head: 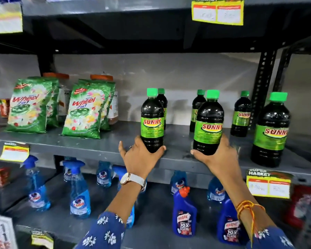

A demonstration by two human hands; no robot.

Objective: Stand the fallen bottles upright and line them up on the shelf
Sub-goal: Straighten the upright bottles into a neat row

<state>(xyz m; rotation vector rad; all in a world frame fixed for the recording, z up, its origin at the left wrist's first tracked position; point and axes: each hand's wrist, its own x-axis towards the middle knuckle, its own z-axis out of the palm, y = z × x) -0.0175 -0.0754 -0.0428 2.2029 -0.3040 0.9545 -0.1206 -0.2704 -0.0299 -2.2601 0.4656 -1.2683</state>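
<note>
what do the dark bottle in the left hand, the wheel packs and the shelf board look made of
Bottle: seemingly clear glossy plastic, with bright glints over dark liquid, a paper or film label and a green plastic cap.
Wheel packs: shiny printed plastic film, creased and soft.
Shelf board: likely grey painted metal, matte with scuffs.

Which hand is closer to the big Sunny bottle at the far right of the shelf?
Right. The right hand grips a bottle just left of the big Sunny bottle, with a gap between. The left hand holds another bottle farther left.
</note>
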